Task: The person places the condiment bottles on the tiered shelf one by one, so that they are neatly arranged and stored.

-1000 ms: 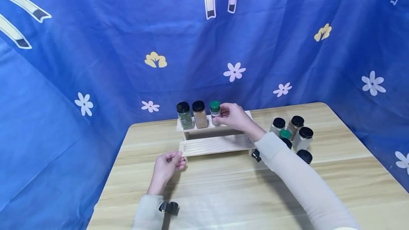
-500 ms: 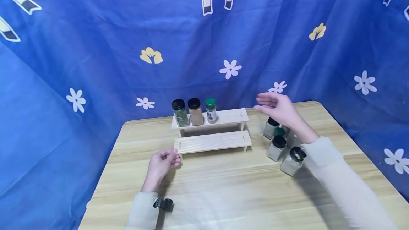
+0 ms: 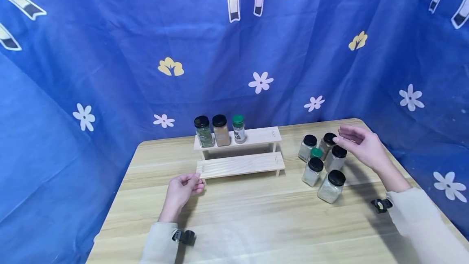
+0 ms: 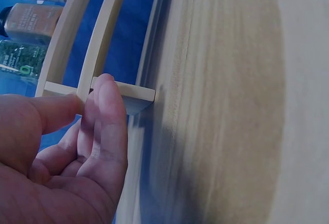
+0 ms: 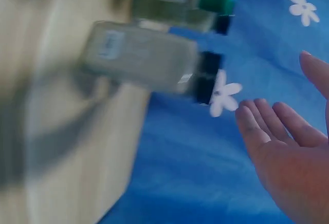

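Observation:
My left hand [image 3: 181,192] pinches the left end of the lower tier of a two-tier wooden spice rack [image 3: 239,165], thumb above and fingers beneath. On the upper tier stand a black-capped jar of green herbs [image 3: 205,137], a black-capped jar of tan powder [image 3: 222,135] and a small green-capped shaker [image 3: 239,132]. Fingers extended and holding nothing, my right hand [image 3: 362,146] hovers by a cluster of spice jars at the right. Nearest to it is a black-capped jar [image 3: 336,158], blurred in the right wrist view, apart from the fingertips.
Around that jar stand a brown-filled jar [image 3: 327,145], a pale jar [image 3: 307,148], a green-capped shaker [image 3: 316,154] and two more black-capped jars, one at the front [image 3: 331,187]. A blue patterned curtain [image 3: 220,52] hangs behind the wooden table [image 3: 234,219].
My right hand has let go of the green-capped shaker on the upper tier and moved right, over to the jar cluster. My left hand keeps its pinch on the rack.

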Available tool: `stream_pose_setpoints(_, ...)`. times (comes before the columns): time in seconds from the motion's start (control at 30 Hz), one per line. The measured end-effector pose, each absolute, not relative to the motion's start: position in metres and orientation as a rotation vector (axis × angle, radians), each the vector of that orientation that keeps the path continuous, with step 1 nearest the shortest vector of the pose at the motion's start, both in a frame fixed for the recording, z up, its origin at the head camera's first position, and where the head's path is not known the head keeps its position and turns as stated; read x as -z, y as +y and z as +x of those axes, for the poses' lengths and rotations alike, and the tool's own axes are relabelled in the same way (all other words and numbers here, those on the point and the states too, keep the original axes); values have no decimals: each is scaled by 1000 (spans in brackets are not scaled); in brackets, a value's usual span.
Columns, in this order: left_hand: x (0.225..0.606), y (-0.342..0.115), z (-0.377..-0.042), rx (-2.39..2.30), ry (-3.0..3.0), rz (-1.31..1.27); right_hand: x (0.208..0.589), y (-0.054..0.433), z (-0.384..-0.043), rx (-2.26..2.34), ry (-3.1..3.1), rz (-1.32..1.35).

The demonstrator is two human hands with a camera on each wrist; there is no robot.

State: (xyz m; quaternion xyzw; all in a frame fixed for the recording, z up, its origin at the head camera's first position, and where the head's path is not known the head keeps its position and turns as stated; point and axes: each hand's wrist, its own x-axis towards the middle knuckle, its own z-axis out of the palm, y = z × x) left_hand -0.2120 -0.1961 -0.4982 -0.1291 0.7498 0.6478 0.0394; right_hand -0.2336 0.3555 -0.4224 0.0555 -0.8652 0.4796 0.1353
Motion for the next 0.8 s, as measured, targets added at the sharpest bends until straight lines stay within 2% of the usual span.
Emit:
stream_pose_setpoints(0.33, 498, -196, -211, -1970, 2313, -399, 471, 370, -224, -1378, -2618, 11)
stream_pose_setpoints(0.8, 501, -197, -211, -2004, 2303, -405, 513, 360, -222, -1320, -2677, -30)
